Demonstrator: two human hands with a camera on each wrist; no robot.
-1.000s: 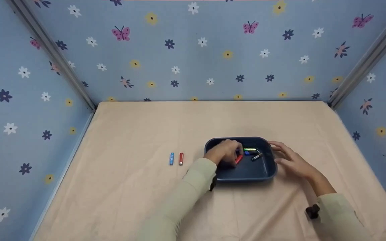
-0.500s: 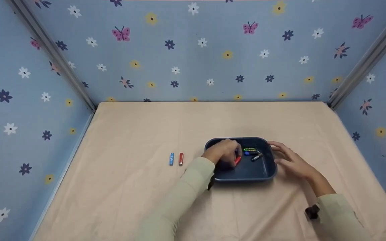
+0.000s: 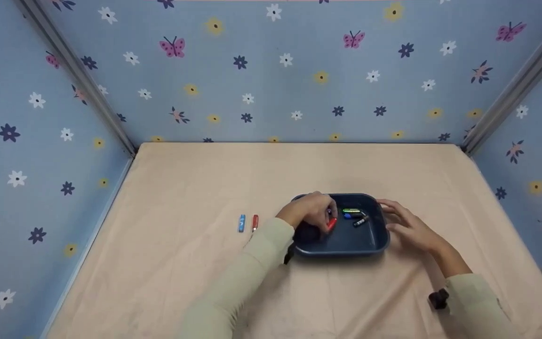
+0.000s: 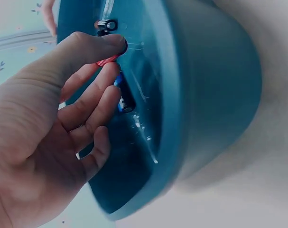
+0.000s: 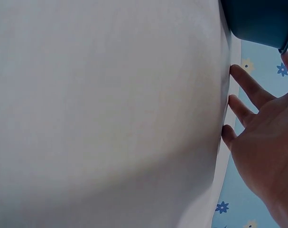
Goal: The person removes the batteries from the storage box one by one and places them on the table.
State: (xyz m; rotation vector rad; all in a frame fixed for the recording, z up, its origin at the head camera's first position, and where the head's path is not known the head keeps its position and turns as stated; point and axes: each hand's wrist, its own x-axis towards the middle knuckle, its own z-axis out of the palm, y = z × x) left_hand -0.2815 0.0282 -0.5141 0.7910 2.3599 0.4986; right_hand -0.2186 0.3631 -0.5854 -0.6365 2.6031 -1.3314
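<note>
One red battery [image 3: 331, 224] is in your left hand [image 3: 315, 211], within the bin's outline as the head view shows it; you cannot tell from here whether it touches the floor of the bin. It is a slim, bright red cylinder, slanted, with part of its length covered by your thumb and fingers. Your left grip is a pinch, thumb against fingertips, with only the battery's thickness between them.

Your right hand [image 3: 410, 228] holds nothing; its fingers are spread at the bin's right end, with a fingertip at the rim.

The dark blue bin [image 3: 351, 242] has rounded corners and stands on the cloth-covered surface [image 3: 205, 179]. Toward its back right you have a green battery [image 3: 351, 211], a blue battery [image 3: 347, 216] just beside it, and a dark battery [image 3: 360, 221] lying at an angle. Left of the bin, a light blue battery [image 3: 242, 223] and a second red battery [image 3: 255, 220] lie side by side, apart.
</note>
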